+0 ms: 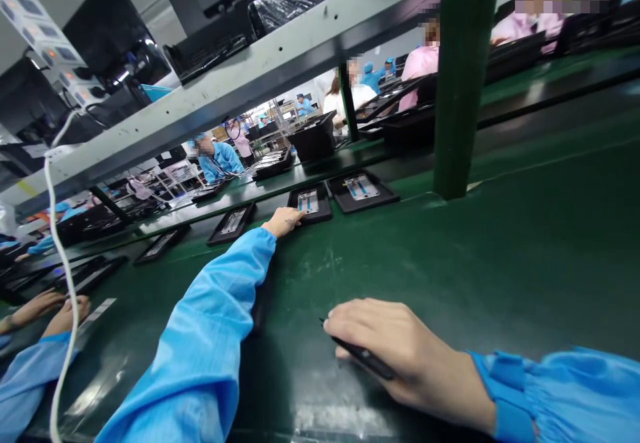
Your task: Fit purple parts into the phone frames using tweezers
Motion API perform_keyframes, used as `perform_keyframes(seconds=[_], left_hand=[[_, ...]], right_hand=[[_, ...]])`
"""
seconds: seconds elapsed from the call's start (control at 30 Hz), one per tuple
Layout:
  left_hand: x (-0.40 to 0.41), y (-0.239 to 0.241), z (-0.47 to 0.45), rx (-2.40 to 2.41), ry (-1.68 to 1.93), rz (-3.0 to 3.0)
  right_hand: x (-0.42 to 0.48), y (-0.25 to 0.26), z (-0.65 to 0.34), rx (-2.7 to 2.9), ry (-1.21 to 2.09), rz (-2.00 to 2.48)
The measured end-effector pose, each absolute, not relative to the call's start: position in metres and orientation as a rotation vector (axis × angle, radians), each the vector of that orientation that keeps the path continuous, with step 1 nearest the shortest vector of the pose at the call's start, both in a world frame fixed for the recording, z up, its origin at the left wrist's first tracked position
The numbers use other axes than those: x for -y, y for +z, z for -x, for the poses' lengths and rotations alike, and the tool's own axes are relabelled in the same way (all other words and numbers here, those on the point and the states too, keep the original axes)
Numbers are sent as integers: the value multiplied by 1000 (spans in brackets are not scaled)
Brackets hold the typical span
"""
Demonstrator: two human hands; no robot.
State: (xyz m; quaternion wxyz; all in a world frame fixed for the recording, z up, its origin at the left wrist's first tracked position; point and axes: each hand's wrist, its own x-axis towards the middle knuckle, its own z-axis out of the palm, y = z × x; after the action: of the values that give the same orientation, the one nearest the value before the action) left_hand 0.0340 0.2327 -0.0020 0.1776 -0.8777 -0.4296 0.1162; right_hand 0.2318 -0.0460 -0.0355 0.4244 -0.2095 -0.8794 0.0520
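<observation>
My left hand [286, 221] reaches far across the bench, its fingers closed at the near left edge of a black tray [324, 212]. In that tray lies a flat silvery part with blue strips [308, 201]. Just right of it sits another black tray [385, 197] with a similar silvery part [362, 187]. Near the front, my right hand [385, 343] is closed around a slim black pointed tool [367, 361], its thin tip pointing left. The tool's exact kind cannot be made out. My left sleeve partly hides a dark object [258, 309] below it.
More black trays [231, 223] line the back of the green bench [500, 283]. A green post [463, 83] carries a metal shelf [295, 46] overhead. A white cable [57, 229] hangs at left, near another person's hands [65, 313]. Other people work beyond.
</observation>
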Motion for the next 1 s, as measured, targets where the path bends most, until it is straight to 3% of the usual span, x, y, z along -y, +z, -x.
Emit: perform_keyframes(seconds=[0.27,0.57,1.0], left_hand=[[-246,4,-65,1065,217,2580],[-231,-29,-148,954,-47,2659],[-232,-4,-133,1002,-117,2672]], right_hand=[[58,-35,-228,2315,71,511],[58,-37,-229,2334,66,524],[49,-41,-233,2294,92,516]])
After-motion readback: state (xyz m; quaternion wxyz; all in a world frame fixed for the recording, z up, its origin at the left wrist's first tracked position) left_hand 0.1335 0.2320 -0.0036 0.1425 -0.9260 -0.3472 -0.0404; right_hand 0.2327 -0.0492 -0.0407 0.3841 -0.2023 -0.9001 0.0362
